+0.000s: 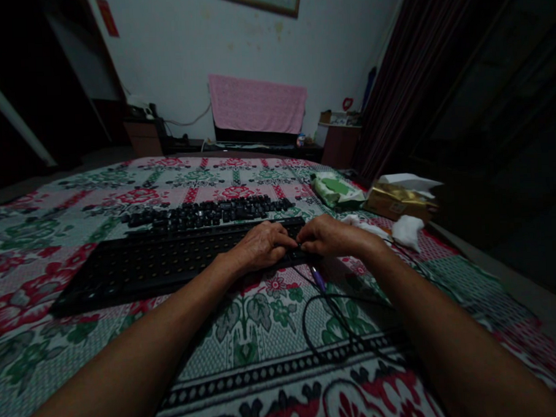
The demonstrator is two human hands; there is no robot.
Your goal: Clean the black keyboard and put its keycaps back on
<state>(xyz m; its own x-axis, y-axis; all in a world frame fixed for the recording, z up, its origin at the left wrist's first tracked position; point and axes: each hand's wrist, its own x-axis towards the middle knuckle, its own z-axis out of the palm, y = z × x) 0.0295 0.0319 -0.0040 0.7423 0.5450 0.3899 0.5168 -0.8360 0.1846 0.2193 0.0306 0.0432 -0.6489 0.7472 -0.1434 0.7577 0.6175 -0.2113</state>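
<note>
A black keyboard lies on the patterned cloth, its keycaps off and rows of small yellowish key posts showing. Over its right part my left hand rests with bent fingers, index finger and thumb drawn together. My right hand pinches at the keyboard's right end, its fingertips almost meeting those of the left. Whatever is between the fingers is too small and dark to make out. Behind the keyboard lies a long heap of loose black keycaps. A purple pen-like tool sits just below the right hand.
A black cable loops over the floral cloth in front. To the right are a green wipes pack, a gold tissue box and crumpled white tissue. A pink towel hangs by the far wall.
</note>
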